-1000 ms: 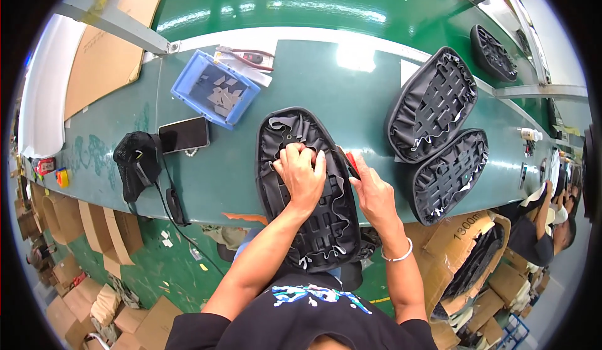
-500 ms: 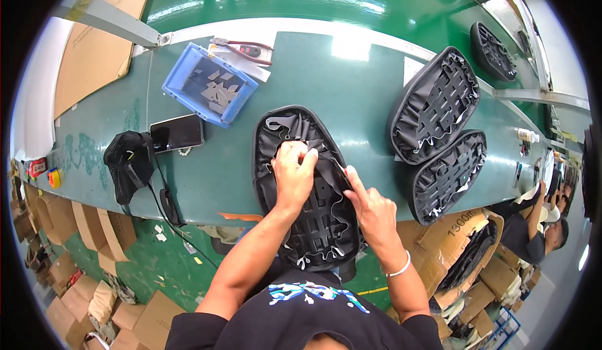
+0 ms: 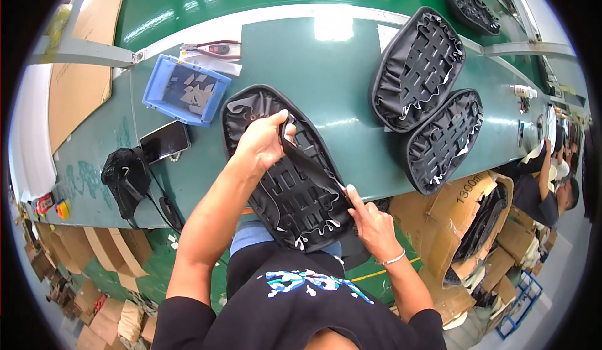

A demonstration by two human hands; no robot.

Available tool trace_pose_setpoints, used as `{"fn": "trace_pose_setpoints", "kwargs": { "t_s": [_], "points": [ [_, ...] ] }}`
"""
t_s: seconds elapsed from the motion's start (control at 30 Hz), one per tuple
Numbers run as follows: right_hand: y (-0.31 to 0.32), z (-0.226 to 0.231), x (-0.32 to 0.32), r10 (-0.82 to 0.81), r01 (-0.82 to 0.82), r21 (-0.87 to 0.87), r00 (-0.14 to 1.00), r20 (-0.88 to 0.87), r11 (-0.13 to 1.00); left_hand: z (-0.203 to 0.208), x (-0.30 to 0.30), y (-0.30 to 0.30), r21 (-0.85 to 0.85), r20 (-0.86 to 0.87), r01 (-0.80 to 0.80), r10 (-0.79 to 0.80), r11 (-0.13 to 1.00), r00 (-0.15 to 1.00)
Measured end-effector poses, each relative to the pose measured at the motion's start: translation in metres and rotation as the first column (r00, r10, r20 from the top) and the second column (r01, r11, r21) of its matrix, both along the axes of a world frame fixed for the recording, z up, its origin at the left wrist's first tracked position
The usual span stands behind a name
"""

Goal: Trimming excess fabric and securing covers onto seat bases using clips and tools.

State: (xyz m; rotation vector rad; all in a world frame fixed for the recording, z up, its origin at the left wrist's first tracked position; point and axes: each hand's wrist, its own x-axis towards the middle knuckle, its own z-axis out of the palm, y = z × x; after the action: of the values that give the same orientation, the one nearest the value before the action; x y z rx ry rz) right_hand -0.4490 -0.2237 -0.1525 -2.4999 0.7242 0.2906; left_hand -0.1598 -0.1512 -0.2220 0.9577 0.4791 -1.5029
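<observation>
A black seat-like pad (image 3: pixel 301 215) with a latticed plastic base and gathered fabric edges lies underside up before me, partly over the table's near edge. My left hand (image 3: pixel 264 142), fingers closed, grips one end of a black strap (image 3: pixel 313 167) and lifts it off the base. The strap stretches slantwise toward the pad's right rim. There my right hand (image 3: pixel 375 229) is closed with the index finger extended along the rim. A small red bit shows at its fingertip; the rest of what it holds is hidden.
Two similar pads (image 3: pixel 419 68) lie at the right, another farther back. At the left are a blue bin (image 3: pixel 150 93) of small grey pieces, pliers (image 3: pixel 210 44), a phone (image 3: pixel 164 142) and a black cap (image 3: pixel 125 177). An open carton (image 3: pixel 433 215) stands right of me; people sit beyond.
My left hand has drawn the strap up and leftward away from the base. My right hand stays by the right rim. The whole view has shifted, and the pad leans more to the left.
</observation>
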Motion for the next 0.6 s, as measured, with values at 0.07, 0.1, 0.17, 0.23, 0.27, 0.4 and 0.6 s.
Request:
{"fn": "trace_pose_setpoints", "kwargs": {
  "t_s": [0.07,0.1,0.17,0.23,0.27,0.4,0.6],
  "points": [
    [-0.003,-0.002,-0.004,-0.017,0.017,0.028,1.000,-0.013,0.999,0.026,-0.038,-0.012,0.004,-0.102,-0.111,0.111,0.994,0.989],
    [-0.006,-0.004,-0.002,-0.008,0.009,0.054,1.000,-0.018,0.998,0.040,-0.062,-0.014,0.019,-0.196,-0.245,0.244,0.969,0.950],
    [-0.006,-0.002,0.003,0.009,-0.007,0.049,1.000,-0.029,0.999,0.040,-0.105,0.003,-0.079,-0.009,-0.043,0.042,0.996,0.999],
    [-0.004,-0.005,-0.004,0.012,-0.013,0.018,1.000,0.023,1.000,0.036,-0.090,0.013,-0.019,0.298,0.235,-0.219,0.972,0.929],
    [0.003,-0.011,-0.015,-0.016,0.016,0.033,1.000,0.012,0.999,0.038,-0.064,0.013,-0.025,0.169,0.243,-0.235,0.970,0.957],
    [0.036,-0.010,-0.064,-0.107,0.107,0.011,0.993,-0.042,0.994,0.068,0.002,0.016,-0.083,-0.071,0.362,-0.368,0.928,0.927],
    [0.034,-0.005,-0.063,-0.202,0.202,0.082,0.979,-0.012,0.976,0.063,-0.072,0.002,0.419,0.779,0.356,-0.129,0.835,-0.613]
  ]
}}
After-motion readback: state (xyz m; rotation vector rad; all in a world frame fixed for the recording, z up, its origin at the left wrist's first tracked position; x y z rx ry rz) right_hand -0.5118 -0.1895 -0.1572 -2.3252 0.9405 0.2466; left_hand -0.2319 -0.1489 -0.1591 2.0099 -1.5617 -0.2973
